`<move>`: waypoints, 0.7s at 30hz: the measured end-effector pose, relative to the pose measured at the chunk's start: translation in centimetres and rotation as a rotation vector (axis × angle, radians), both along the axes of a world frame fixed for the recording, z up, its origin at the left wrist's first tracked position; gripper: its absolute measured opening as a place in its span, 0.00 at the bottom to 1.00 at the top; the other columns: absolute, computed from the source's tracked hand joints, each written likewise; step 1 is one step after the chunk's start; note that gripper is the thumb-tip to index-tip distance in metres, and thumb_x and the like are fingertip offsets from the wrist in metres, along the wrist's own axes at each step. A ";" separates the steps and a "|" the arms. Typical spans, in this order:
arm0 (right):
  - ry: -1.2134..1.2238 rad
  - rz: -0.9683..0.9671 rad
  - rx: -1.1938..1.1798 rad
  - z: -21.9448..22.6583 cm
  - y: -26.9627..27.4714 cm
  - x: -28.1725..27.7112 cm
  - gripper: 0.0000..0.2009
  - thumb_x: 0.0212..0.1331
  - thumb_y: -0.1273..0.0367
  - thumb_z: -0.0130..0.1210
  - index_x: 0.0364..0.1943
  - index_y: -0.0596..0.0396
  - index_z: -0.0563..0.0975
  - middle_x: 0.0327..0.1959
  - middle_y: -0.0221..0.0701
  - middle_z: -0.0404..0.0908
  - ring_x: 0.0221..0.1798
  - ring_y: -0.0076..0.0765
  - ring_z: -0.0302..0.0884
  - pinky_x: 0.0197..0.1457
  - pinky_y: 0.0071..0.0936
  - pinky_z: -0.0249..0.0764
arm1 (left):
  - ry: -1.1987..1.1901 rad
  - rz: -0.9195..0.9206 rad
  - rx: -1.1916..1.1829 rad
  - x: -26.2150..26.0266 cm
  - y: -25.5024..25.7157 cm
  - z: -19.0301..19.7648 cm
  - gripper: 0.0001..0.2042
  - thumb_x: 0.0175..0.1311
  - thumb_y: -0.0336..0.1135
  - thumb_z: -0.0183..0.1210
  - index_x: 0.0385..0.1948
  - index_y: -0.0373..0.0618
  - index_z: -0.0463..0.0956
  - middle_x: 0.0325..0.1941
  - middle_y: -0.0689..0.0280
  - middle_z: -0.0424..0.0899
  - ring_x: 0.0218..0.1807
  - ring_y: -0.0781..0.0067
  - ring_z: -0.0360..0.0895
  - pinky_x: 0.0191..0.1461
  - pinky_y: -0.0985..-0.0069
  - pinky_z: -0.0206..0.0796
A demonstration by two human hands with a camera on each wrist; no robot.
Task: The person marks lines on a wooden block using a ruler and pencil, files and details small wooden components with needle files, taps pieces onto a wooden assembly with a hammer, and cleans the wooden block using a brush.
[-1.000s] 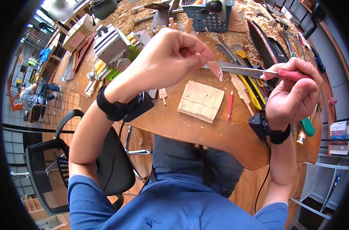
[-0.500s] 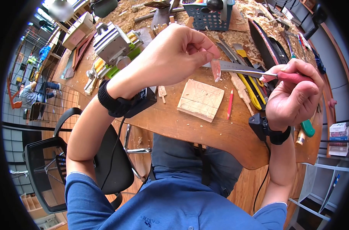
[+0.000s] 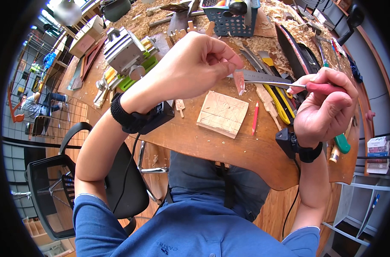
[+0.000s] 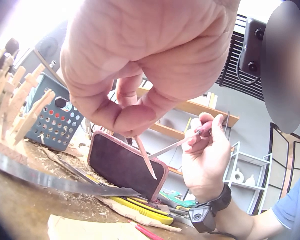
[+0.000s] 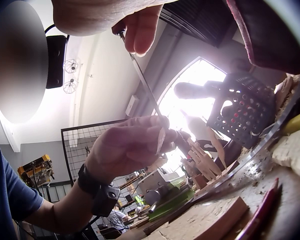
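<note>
My left hand point(image 3: 190, 70) pinches the top of a small, thin, pinkish wood piece point(image 3: 239, 82) between thumb and fingertips, and the piece hangs down over the table. In the left wrist view that wood piece point(image 4: 146, 159) looks like a narrow, pointed sliver. My right hand point(image 3: 325, 105) grips the red handle of a slim metal-shafted hand tool point(image 3: 327, 88). Its shaft points left, and the far end overlaps the wood piece in the head view. From the right wrist, the tool's shaft point(image 5: 146, 82) reaches to the left hand's fingertips.
Below the hands lie a square wood block point(image 3: 222, 113) with pencil lines and a red pencil point(image 3: 255, 118). A steel ruler point(image 3: 269, 78) and yellow utility knife point(image 3: 280, 105) lie behind. A vise point(image 3: 126, 53) stands left, a blue basket point(image 3: 233, 21) at the back among shavings.
The wood piece has turned from slanting to hanging more upright in my left fingers. My right hand and the tool have shifted slightly left; both grips stay the same.
</note>
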State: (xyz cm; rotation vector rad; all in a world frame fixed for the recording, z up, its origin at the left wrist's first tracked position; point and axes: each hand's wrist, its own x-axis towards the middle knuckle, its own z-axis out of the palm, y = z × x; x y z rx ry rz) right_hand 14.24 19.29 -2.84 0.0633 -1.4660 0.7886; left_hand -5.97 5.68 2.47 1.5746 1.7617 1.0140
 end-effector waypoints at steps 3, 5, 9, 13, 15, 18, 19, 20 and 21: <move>0.001 -0.003 0.001 0.0 0.0 0.0 0.23 0.82 0.56 0.42 0.53 0.69 0.71 0.26 0.41 0.79 0.24 0.29 0.78 0.29 0.25 0.82 | 0.000 0.009 0.021 -0.1 0.1 -0.7 0.09 0.75 0.31 0.62 0.46 0.37 0.87 0.31 0.76 0.84 0.31 0.93 0.71 0.32 0.86 0.61; 0.001 0.003 0.003 0.1 -0.1 -0.1 0.23 0.82 0.56 0.42 0.53 0.69 0.71 0.26 0.40 0.79 0.24 0.29 0.77 0.30 0.25 0.82 | -0.005 0.009 0.035 -0.2 0.2 -0.7 0.09 0.75 0.31 0.62 0.46 0.37 0.87 0.30 0.76 0.83 0.30 0.93 0.70 0.31 0.86 0.60; -0.005 -0.026 -0.007 0.1 -0.1 -0.1 0.23 0.82 0.56 0.42 0.53 0.68 0.71 0.26 0.40 0.79 0.24 0.29 0.77 0.29 0.25 0.82 | -0.011 0.024 -0.015 0.1 0.1 -0.2 0.09 0.74 0.32 0.62 0.46 0.37 0.87 0.30 0.77 0.83 0.28 0.94 0.69 0.30 0.87 0.58; 0.009 -0.049 -0.021 0.1 -0.1 -0.1 0.22 0.82 0.56 0.42 0.52 0.68 0.72 0.26 0.39 0.78 0.24 0.29 0.77 0.29 0.25 0.81 | -0.005 0.043 -0.052 0.0 0.0 0.0 0.09 0.75 0.33 0.62 0.46 0.38 0.87 0.29 0.77 0.82 0.29 0.94 0.68 0.30 0.87 0.57; 0.006 -0.051 -0.017 0.1 0.0 -0.1 0.22 0.82 0.56 0.42 0.52 0.68 0.72 0.26 0.39 0.79 0.24 0.28 0.77 0.29 0.25 0.81 | 0.007 0.043 -0.024 -0.1 0.1 -0.4 0.09 0.74 0.32 0.63 0.47 0.37 0.87 0.30 0.77 0.82 0.30 0.94 0.69 0.31 0.87 0.59; 0.000 -0.057 -0.006 0.0 0.1 -0.1 0.22 0.82 0.56 0.42 0.52 0.68 0.72 0.26 0.39 0.79 0.24 0.28 0.77 0.29 0.25 0.81 | 0.013 0.033 0.062 -0.3 0.1 -1.3 0.09 0.71 0.28 0.64 0.48 0.37 0.86 0.32 0.77 0.82 0.31 0.93 0.69 0.32 0.87 0.62; 0.000 -0.059 0.006 -0.1 0.1 -0.1 0.22 0.82 0.56 0.42 0.52 0.68 0.72 0.27 0.38 0.79 0.24 0.28 0.77 0.29 0.25 0.81 | 0.009 0.025 0.126 -0.3 0.2 -1.4 0.09 0.70 0.26 0.65 0.48 0.36 0.86 0.34 0.76 0.83 0.32 0.93 0.70 0.33 0.87 0.64; -0.002 -0.063 0.005 -0.1 0.1 -0.2 0.22 0.82 0.56 0.42 0.52 0.68 0.72 0.27 0.38 0.79 0.24 0.28 0.77 0.29 0.25 0.81 | 0.008 0.021 0.124 -0.2 0.1 -1.5 0.09 0.70 0.26 0.65 0.48 0.36 0.86 0.34 0.76 0.83 0.32 0.93 0.70 0.33 0.87 0.64; 0.003 -0.062 0.002 -0.1 0.0 -0.2 0.22 0.82 0.56 0.42 0.52 0.68 0.72 0.27 0.38 0.79 0.24 0.28 0.77 0.29 0.24 0.81 | 0.035 0.021 0.176 0.0 0.0 -1.4 0.11 0.68 0.23 0.65 0.50 0.36 0.85 0.35 0.76 0.84 0.33 0.93 0.70 0.34 0.87 0.64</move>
